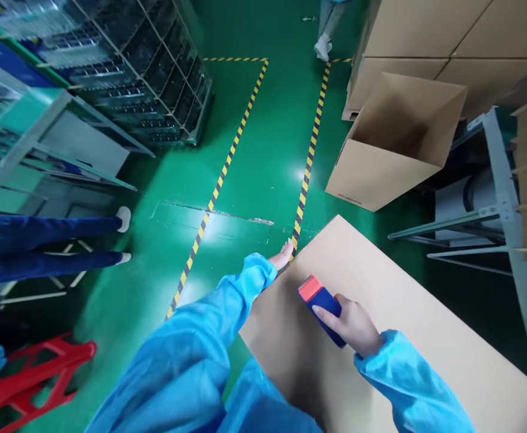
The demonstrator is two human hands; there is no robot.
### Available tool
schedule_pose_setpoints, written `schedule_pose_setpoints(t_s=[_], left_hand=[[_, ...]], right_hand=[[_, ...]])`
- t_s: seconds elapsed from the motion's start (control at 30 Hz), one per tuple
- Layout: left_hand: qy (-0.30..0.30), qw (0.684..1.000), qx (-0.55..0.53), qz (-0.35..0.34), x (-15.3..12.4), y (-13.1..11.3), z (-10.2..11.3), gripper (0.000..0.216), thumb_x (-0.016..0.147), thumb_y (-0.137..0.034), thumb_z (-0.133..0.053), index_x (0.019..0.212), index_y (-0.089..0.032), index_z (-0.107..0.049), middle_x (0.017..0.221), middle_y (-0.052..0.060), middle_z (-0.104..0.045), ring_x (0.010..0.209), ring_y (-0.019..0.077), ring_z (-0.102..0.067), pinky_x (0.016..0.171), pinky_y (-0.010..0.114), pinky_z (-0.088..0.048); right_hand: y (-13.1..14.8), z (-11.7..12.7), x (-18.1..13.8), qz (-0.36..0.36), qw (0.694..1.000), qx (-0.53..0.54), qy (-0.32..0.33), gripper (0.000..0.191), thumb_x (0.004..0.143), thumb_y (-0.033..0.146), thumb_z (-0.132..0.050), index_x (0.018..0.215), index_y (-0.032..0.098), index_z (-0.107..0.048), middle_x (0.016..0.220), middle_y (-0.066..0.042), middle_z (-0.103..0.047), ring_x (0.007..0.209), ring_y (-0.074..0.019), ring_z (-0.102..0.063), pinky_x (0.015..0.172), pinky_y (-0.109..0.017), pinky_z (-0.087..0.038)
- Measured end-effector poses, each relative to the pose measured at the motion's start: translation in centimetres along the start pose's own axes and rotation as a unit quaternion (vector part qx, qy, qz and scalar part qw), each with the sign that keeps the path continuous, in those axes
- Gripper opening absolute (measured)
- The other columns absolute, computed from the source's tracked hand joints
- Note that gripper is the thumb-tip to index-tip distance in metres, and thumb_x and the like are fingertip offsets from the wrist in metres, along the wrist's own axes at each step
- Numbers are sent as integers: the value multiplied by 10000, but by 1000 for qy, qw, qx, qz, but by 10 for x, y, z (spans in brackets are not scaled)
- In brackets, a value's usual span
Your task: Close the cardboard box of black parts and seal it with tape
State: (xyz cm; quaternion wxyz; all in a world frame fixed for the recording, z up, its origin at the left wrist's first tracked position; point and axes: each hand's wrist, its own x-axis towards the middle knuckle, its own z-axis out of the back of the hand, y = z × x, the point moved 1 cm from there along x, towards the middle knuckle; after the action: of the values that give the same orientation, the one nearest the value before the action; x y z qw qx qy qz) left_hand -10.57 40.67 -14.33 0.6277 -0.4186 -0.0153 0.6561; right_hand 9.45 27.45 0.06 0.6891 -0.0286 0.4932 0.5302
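In front of me is a large cardboard box [402,319], its broad flat face turned up. My right hand [356,325] is closed around a blue, block-shaped object with a red end [321,307] and holds it over that face. I cannot tell whether the block touches the cardboard. At the box's left edge is my left hand [283,255], fingers stretched out along the side. The edge partly hides how the left palm meets the box. Blue sleeves cover both my arms.
An open carton [393,138] stands beyond, by stacked cartons [407,30]. Right is a metal frame [502,180]. Yellow-black tape [227,162] marks the green floor. A wire cage [155,72], a red stool [33,373] and a person's legs [51,240] are left; another person's foot [322,47] shows ahead.
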Motion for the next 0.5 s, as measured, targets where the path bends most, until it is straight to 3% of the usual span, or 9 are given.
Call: schedule_pose_setpoints(t_s=[0.13, 0.23, 0.37, 0.5], left_hand=[[19, 998, 33, -42, -23, -23, 2, 565, 1046, -459, -199, 1554, -241, -319, 1603, 59, -359, 1495, 187, -307, 1207, 383, -332], [-15, 996, 75, -46, -36, -35, 3, 596, 1031, -418, -167, 1597, -228, -174, 1656, 9, -215, 1547, 196, -135, 1261, 453, -198], [-70, 987, 133, -59, -41, -41, 12, 592, 1021, -366, -192, 1600, -246, -155, 1671, -37, -144, 1557, 165, -39, 1281, 445, -47], [-127, 974, 179, -57, -52, -56, 15, 609, 1018, -346, -209, 1602, -188, -137, 1682, 1, -99, 1558, 181, 31, 1273, 450, 53]], right_hand=[[3, 2, 4, 28, 999, 13, 8, 523, 847, 716, -506, 827, 195, -546, 763, -107, -683, 706, -248, -656, 595, -305, -390], [-21, 3, -10, 49, 997, 51, 32, 543, 821, 723, -520, 830, 183, -576, 754, -92, -677, 709, -246, -658, 594, -300, -403], [-116, 5, -73, 58, 983, 157, 81, 592, 805, 747, -550, 900, 169, -640, 751, -57, -679, 700, -234, -655, 616, -305, -455], [-225, 10, -158, -1, 974, 212, 86, 558, 818, 724, -602, 935, 184, -678, 803, -62, -705, 735, -241, -661, 646, -309, -502]])
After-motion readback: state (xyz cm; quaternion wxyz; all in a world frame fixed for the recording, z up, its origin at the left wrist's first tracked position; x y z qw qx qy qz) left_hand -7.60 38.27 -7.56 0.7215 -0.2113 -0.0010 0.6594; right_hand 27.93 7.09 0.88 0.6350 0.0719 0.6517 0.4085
